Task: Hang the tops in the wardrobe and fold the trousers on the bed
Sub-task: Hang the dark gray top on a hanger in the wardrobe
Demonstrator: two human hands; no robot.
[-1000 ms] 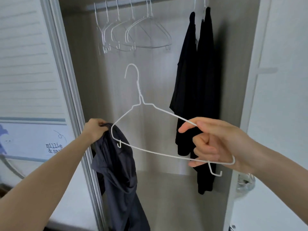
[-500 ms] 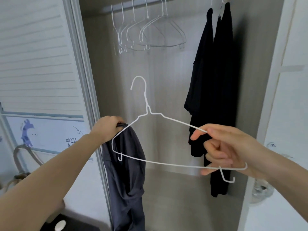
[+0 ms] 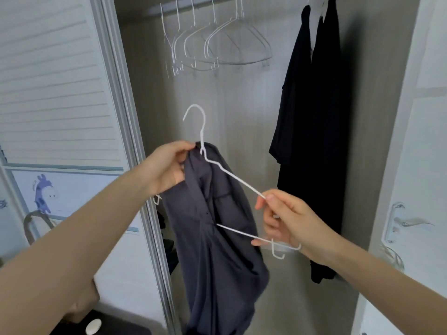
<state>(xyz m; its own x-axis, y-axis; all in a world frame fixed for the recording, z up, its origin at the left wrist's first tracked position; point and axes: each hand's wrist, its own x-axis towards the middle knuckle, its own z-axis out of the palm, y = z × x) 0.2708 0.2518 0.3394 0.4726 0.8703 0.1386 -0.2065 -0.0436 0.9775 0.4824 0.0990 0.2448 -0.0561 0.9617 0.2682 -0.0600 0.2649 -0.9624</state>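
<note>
Both hands are working at frame centre: the left hand (image 3: 167,168) is gripping the grey top (image 3: 217,226) at its collar. Fingers of the right hand (image 3: 287,223) are pinching the white hanger (image 3: 232,176), partly inside the top.

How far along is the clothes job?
Done: two black tops already hang on the wardrobe rail. In hand: the left hand holds a dark grey top half threaded onto a white wire hanger held by the right hand. Left: hooking it up; no trousers or bed in view.

White hanger's (image 3: 232,180) left half inside grey top (image 3: 217,226)
</note>
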